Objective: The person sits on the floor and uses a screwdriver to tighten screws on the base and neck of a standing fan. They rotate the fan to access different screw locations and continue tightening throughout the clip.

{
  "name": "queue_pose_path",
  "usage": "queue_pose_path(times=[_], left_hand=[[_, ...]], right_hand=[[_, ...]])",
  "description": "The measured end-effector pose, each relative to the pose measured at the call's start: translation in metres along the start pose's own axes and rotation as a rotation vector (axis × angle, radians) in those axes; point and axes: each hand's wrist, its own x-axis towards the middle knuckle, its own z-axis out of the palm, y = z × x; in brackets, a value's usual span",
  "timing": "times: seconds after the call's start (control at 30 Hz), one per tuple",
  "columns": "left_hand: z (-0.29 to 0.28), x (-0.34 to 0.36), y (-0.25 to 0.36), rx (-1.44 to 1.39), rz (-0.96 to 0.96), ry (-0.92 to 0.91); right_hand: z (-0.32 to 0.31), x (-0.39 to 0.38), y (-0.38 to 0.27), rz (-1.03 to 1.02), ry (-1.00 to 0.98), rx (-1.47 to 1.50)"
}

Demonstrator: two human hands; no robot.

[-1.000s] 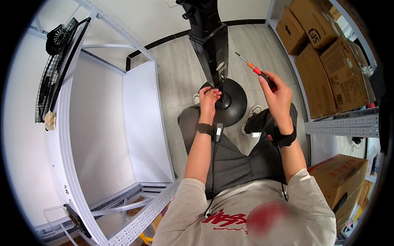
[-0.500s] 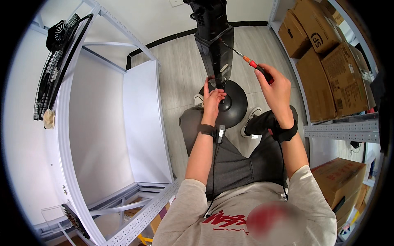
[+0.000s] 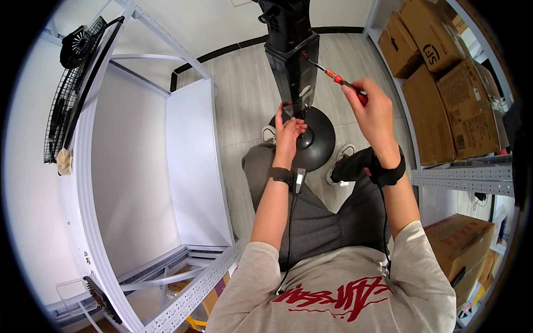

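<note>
A tall black column-shaped appliance (image 3: 288, 75), glossy on its front, rises above a round black base (image 3: 319, 147) on the floor. At the column's lower end, my left hand (image 3: 287, 136) is closed around it from the near-left side, thumb up along its edge and fingers curled beneath. My right hand (image 3: 373, 108) grips the red-and-black handle of a screwdriver (image 3: 337, 79). Its thin shaft slants up and left, with the tip at the upper right part of the column's front; whether it sits in a screw is too small to tell.
White metal shelving (image 3: 191, 161) stands to the left, with a black wire grille (image 3: 61, 105) and a fan part (image 3: 79, 47) beside it. Cardboard boxes (image 3: 425, 114) fill the rack on the right. My shoes (image 3: 345, 152) and legs flank the round base. A cable runs from each wrist strap.
The column's upper part has shifted slightly to the right. The screwdriver tip has moved a little right with it, and my right fingers have shifted on the handle. My left hand stays in place.
</note>
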Motion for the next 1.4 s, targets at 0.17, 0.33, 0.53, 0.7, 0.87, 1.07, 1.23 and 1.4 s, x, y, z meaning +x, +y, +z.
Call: queue_pose_path(times=[0.17,0.33,0.53,0.7,0.87,1.07,1.23,1.4], left_hand=[[-0.003,0.002,-0.001,-0.014,-0.003,0.006],[-0.002,0.002,-0.001,-0.015,0.001,-0.001],[-0.002,0.000,0.000,-0.009,0.004,0.006],[-0.001,-0.001,0.002,0.000,-0.003,0.011],[0.002,-0.002,0.004,0.001,-0.007,0.011],[-0.004,0.000,0.000,-0.008,0.004,0.009],[-0.001,0.001,0.000,-0.014,0.000,0.004],[-0.003,0.001,0.000,-0.015,0.002,0.004]], right_hand=[[0.001,-0.004,-0.006,-0.008,0.031,-0.017],[0.004,-0.003,0.001,0.005,0.082,0.008],[0.000,-0.002,-0.003,0.023,0.041,-0.060],[-0.004,0.000,-0.006,0.042,0.028,-0.018],[-0.003,0.002,0.005,0.088,-0.081,-0.048],[-0.007,0.002,-0.010,0.049,0.025,-0.039],[-0.006,0.003,-0.001,0.099,-0.059,-0.038],[-0.007,0.001,-0.012,0.026,0.060,-0.026]])
